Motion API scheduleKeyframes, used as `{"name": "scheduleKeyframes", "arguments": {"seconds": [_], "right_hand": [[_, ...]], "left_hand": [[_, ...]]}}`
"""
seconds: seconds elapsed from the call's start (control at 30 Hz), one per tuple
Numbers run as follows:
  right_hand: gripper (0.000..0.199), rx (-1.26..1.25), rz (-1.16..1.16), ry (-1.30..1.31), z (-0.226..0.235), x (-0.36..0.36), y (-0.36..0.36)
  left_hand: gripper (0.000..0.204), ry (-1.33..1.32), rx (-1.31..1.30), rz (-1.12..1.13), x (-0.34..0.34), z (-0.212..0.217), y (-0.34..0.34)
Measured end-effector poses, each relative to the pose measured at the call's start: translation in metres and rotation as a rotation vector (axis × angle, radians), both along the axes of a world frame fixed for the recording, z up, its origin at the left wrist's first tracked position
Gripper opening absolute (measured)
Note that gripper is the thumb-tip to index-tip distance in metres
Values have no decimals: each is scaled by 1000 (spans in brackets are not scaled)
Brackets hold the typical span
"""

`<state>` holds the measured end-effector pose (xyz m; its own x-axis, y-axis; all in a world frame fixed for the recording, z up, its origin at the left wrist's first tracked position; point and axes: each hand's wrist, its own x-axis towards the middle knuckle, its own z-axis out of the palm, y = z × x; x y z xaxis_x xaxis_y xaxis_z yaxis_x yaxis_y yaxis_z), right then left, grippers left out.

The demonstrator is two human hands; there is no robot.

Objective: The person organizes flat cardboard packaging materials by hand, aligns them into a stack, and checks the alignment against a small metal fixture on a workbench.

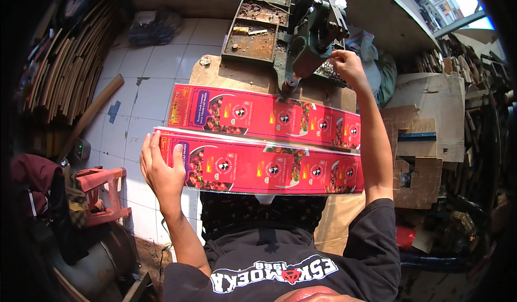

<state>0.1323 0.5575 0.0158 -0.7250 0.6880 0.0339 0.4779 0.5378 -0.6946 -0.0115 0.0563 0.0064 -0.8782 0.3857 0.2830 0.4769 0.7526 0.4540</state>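
A stack of long red printed sheets [253, 167] lies crosswise in front of me. My left hand [164, 172] rests at its left end, thumb on top and apart from the fingers, which stretch along the edge. Just beyond lies a second red printed strip [264, 113], its far edge close under the head of a dark green metal press [312, 54]. My right hand [349, 67] reaches past the press to a tray of small bits [328, 70]. Its fingertips are pinched together; anything between them is too small to make out.
A dirty compartment tray [250, 43] adjoins the press on the wooden tabletop [215, 73]. At left are a red plastic stool [105, 194], a leaning wooden stick [97, 113] and stacked boards [70, 59]. Cardboard pieces [431, 108] stand at right.
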Motion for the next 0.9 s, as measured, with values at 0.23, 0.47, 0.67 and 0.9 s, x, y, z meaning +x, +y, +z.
{"name": "scheduleKeyframes", "arguments": {"seconds": [0.23, 0.47, 0.67, 0.9], "right_hand": [[21, -450, 213, 264, 17, 3, -60], [17, -212, 342, 389, -5, -8, -116], [18, 25, 338, 475, -12, -14, -124], [14, 47, 288, 434, -8, -13, -131]], "left_hand": [[53, 0, -15, 20, 0, -2, -2], [53, -14, -4, 15, 0, -1, 0], [53, -16, -12, 21, 1, 0, 2], [54, -35, -14, 34, 1, -1, -1]]}}
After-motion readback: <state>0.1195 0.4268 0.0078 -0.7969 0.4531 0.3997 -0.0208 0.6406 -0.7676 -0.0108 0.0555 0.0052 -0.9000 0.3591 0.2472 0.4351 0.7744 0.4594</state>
